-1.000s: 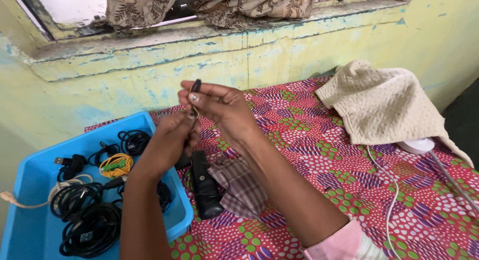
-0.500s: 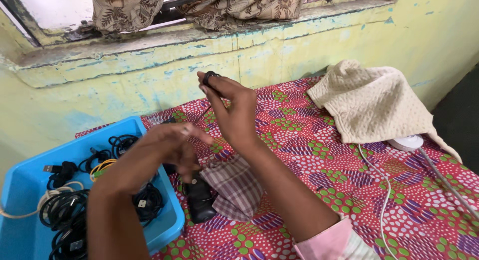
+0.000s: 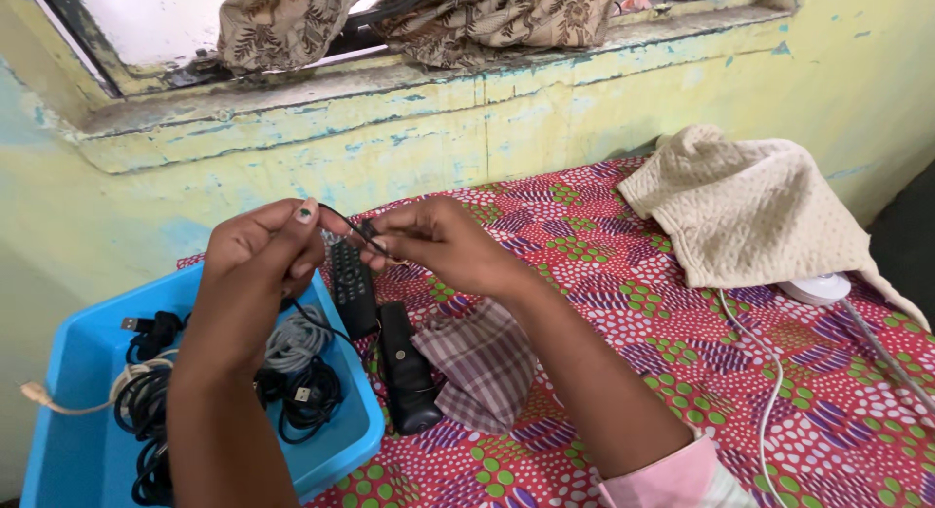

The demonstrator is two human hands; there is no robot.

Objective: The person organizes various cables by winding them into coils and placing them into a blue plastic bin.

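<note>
Above the blue tray [image 3: 341, 450], thin black cable [image 3: 362, 237] pinched btwn my left hand [image 3: 258, 264] & right hand [image 3: 443, 245].
Light, floppy, slips easily; I'd grip near the plug end w/ fingertips, not mid-strand.

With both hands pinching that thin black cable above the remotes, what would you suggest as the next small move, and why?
Probably draw the hands slightly apart to pull the thin black cable straight. The left hand and right hand each pinch it close together, with only a short curved stretch between them, held above the black remote beside the blue tray of coiled cables.
</note>
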